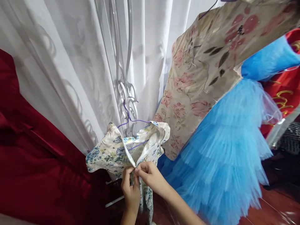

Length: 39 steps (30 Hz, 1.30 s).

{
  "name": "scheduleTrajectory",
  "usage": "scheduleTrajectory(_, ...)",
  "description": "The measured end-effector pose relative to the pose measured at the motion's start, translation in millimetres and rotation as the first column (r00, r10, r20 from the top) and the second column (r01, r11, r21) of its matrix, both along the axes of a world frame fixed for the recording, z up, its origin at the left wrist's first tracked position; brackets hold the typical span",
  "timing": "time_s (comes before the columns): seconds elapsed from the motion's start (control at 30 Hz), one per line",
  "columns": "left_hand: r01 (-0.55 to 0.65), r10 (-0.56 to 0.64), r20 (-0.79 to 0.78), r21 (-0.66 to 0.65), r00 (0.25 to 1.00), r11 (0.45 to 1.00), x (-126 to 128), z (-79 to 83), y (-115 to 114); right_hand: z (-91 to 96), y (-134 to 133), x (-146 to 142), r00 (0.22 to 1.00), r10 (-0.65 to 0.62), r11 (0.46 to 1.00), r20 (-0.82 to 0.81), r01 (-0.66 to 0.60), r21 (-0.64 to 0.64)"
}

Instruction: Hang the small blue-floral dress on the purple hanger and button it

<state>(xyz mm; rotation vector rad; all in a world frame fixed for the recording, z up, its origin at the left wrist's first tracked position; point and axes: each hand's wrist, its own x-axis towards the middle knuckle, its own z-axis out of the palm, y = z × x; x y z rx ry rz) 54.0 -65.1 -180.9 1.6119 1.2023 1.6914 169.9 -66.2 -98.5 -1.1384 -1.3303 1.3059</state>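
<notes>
A small white dress with blue and yellow flowers [107,153] hangs on a purple wire hanger [128,117]. Its back opening is parted in a V, with white edges meeting at the bottom. At that point my left hand [130,184] pinches the fabric from the left. My right hand [150,173] is pinched at the same spot from the right, on what looks like the zipper of the dress; the small pull itself is hidden by my fingertips. Fabric ties or strips hang below my hands.
A white metal rack with scrolls [129,62] holds the hanger before white curtains [58,47]. On the right hang a beige floral dress [187,90] and a blue tiered tulle dress [225,150]. Dark red cloth [35,150] fills the left; a reddish floor [276,203] shows below.
</notes>
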Motion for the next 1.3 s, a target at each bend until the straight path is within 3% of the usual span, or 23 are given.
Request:
scheduleTrajectory(0.1,0.049,-0.041,-0.147,0.054,0.988,0.997,1,-1.2,0,-11.4,-2,7,0.999,-0.001,0.998,-0.042,-0.001,-0.07)
scheduleTrajectory(0.17,0.066,-0.056,-0.217,0.036,0.975,0.997,1,-3.3,-2,-7.7,3,16,0.995,-0.02,0.998,-0.093,0.014,-0.06)
scheduleTrajectory(0.23,0.077,-0.072,-0.262,0.009,0.962,0.997,1,-5.2,-7,9.0,15,25,0.991,-0.025,1.0,-0.129,0.025,-0.004)
scheduleTrajectory(0.43,0.037,-0.051,-0.376,-0.045,0.925,0.998,2,-18.1,-26,87.8,54,27,0.978,0.087,0.974,-0.188,-0.044,0.222)
scheduleTrajectory(0.53,-0.01,-0.018,-0.405,-0.068,0.914,0.998,6,-28.4,-31,105.0,57,22,0.972,0.115,0.958,-0.207,-0.052,0.283)
scheduleTrajectory(0.6,-0.013,-0.018,-0.39,-0.076,0.92,0.997,8,-24.4,-30,104.9,53,22,0.974,0.108,0.958,-0.199,-0.049,0.283)
scheduleTrajectory(0.7,-0.012,0.014,-0.317,0.007,0.948,1.0,8,14.7,-21,98.2,44,27,0.978,0.104,0.96,-0.182,-0.051,0.274)
scheduleTrajectory(0.8,-0.171,0.232,-0.25,0.242,0.94,0.955,3,86.0,-1,96.4,39,33,0.982,0.11,0.956,-0.153,-0.063,0.287)
scheduleTrajectory(0.83,-0.176,0.258,-0.261,0.301,0.93,0.937,2,111.1,7,97.5,38,35,0.983,0.118,0.951,-0.14,-0.072,0.299)
scheduleTrajectory(0.9,-0.084,0.197,-0.35,0.312,0.916,0.946,0,154.0,22,100.1,38,36,0.985,0.126,0.94,-0.116,-0.081,0.332)
scheduleTrajectory(0.97,-0.002,0.149,-0.454,0.309,0.878,0.951,1,181.3,33,100.4,39,35,0.992,0.084,0.927,-0.093,-0.044,0.371)
scheduleTrajectory(1.03,-0.002,0.182,-0.507,0.336,0.843,0.942,6,192.6,36,95.8,40,32,0.997,-0.016,0.905,-0.077,0.047,0.422)
scheduleTrajectory(1.13,-0.082,0.265,-0.45,0.387,0.853,0.919,8,191.6,35,79.9,41,25,0.991,-0.124,0.876,-0.052,0.134,0.463)
scheduleTrajectory(1.2,-0.164,0.294,-0.31,0.384,0.904,0.909,-2,188.1,37,66.6,43,20,0.991,-0.132,0.887,-0.035,0.133,0.441)
scheduleTrajectory(1.3,-0.356,0.357,0.056,0.309,0.933,0.882,-40,182.9,50,49.4,42,14,0.994,-0.101,0.921,-0.036,0.107,0.374)
